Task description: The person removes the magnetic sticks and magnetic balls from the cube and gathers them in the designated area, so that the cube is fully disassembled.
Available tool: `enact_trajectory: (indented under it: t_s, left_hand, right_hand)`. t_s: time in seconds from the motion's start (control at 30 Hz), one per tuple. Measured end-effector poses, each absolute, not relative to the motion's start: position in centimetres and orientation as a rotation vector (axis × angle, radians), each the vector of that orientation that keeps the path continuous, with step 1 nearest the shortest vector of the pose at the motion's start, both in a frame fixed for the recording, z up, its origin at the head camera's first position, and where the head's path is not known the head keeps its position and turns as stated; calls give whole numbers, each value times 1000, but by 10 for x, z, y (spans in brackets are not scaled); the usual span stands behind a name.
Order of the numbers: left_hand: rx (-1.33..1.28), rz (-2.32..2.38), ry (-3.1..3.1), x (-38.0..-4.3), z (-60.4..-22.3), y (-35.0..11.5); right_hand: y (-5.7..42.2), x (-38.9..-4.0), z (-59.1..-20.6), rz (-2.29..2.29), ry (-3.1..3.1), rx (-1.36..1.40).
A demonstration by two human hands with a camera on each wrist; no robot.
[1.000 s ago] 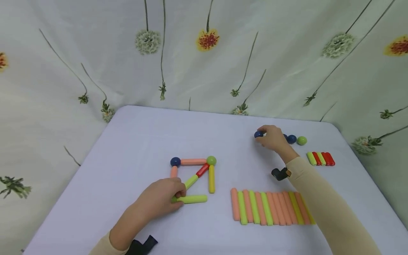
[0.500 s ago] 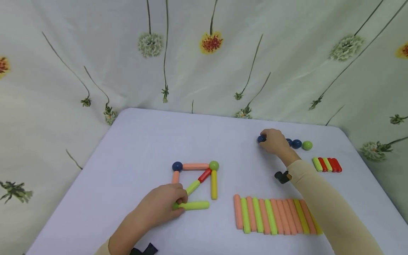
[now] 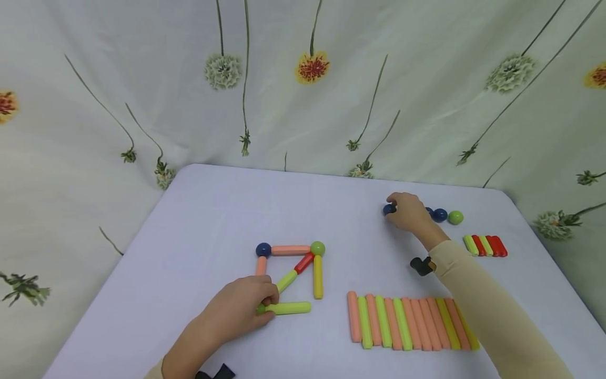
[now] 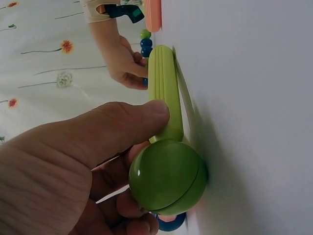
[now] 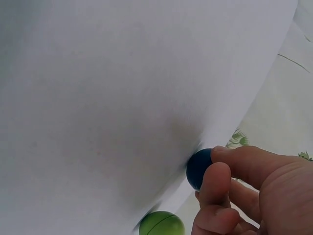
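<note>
- Pinching with the left hand (image 3: 241, 305): one end of a long lime stick (image 3: 291, 308), right up against a green ball (image 4: 168, 176) mostly covered by fingers in the head view but plain in the left wrist view.
- Gripping with the right hand (image 3: 408, 215), between thumb and fingertips: a dark blue ball (image 3: 389, 209) near the far edge of the worktop (image 3: 227, 200), partly covered by the fingers.
- Running down from a blue corner ball (image 3: 263, 250): a pink stick (image 3: 261, 266), lower end lost behind the left hand.
- Slanting from a green corner ball (image 3: 317, 248): a short red stick (image 3: 304, 262), then a short lime stick (image 3: 286, 280), lower end also hidden.
- Partly screened by the right hand: a row of blue balls (image 3: 440, 215); cannot tell how many.
- Cut by the bottom edge of the right wrist view: another green ball (image 5: 162, 224).
- Crossed by the right sleeve (image 3: 492, 310): the right end of a row of long sticks (image 3: 402, 322).
- Cut off below, beside the left wrist: a black device (image 3: 223, 372).
</note>
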State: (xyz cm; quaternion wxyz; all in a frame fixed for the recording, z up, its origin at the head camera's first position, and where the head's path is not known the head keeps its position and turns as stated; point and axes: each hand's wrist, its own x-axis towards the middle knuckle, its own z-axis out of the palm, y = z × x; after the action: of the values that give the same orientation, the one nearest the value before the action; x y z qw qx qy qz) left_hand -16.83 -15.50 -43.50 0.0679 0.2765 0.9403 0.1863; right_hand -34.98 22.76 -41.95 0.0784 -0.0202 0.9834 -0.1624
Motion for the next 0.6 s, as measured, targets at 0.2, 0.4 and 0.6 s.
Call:
enact_trajectory:
  t_s: [0.2,0.4,0.6]
  left_hand:
    - [830,564,2833,-167,-433,-155]
    - [825,558,2826,-166,-431,-154]
    - [811,548,2831,-168,-431,-153]
  right_hand:
    - [228,-343,-413,-488,2987,-86]
    - [206,-317,-402,-557,3086,-263]
    - [151,-274,-398,-660,2954,-554]
